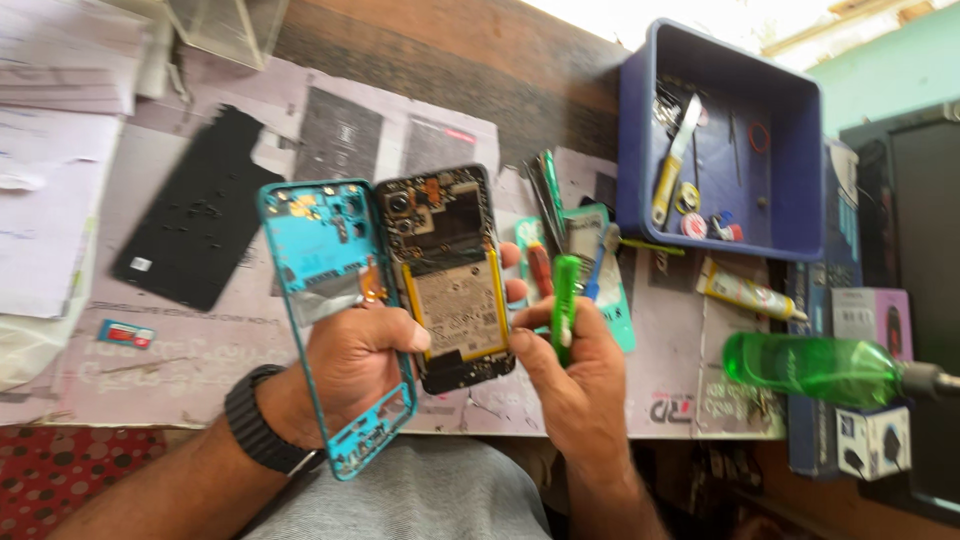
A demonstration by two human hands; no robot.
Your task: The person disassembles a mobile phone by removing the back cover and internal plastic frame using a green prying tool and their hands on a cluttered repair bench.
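At six o'clock, left hand (355, 360) clamps teal plastic phone frame (320, 260) and opened black phone body (448, 275); right hand (570, 365) pinches green-handled brush (565, 305); steady strokes look wise.

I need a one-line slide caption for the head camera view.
Left hand holds an opened phone and teal frame; right hand grips a green tool.
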